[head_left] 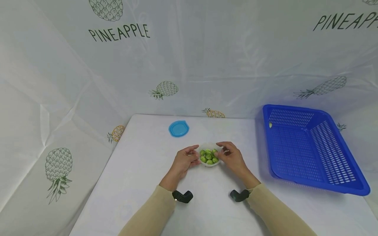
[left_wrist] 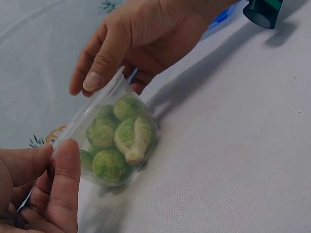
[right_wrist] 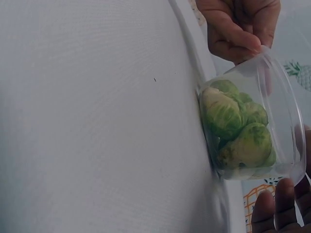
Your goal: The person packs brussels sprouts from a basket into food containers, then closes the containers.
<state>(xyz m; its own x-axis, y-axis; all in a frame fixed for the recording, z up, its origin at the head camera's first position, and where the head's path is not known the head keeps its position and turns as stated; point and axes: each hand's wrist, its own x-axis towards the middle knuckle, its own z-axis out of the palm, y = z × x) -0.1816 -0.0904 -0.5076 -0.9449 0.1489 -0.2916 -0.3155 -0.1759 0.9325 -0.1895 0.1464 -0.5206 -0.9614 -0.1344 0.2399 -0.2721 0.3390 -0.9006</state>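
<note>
A clear plastic container (right_wrist: 233, 77) holding several Brussels sprouts (head_left: 209, 156) stands on the white table between my hands. In the head view, my left hand (head_left: 183, 161) pinches its left rim between thumb and fingers. My right hand (head_left: 233, 159) is at the opposite rim, the thumb over the inside and the other fingers loosely curled round the outer side. From the left wrist view, the right hand (left_wrist: 141, 43) reaches over the rim from above. The right wrist view catches the left hand (right_wrist: 243, 29) gripping the rim and only some right-hand fingertips (right_wrist: 284, 199).
A blue lid (head_left: 178, 128) lies toward the back of the table. On the right sits a large blue plastic basket (head_left: 313, 183) with a small pale green scrap (head_left: 270, 125) on its left side. A pineapple-printed sheet (head_left: 206, 65) hangs behind the table.
</note>
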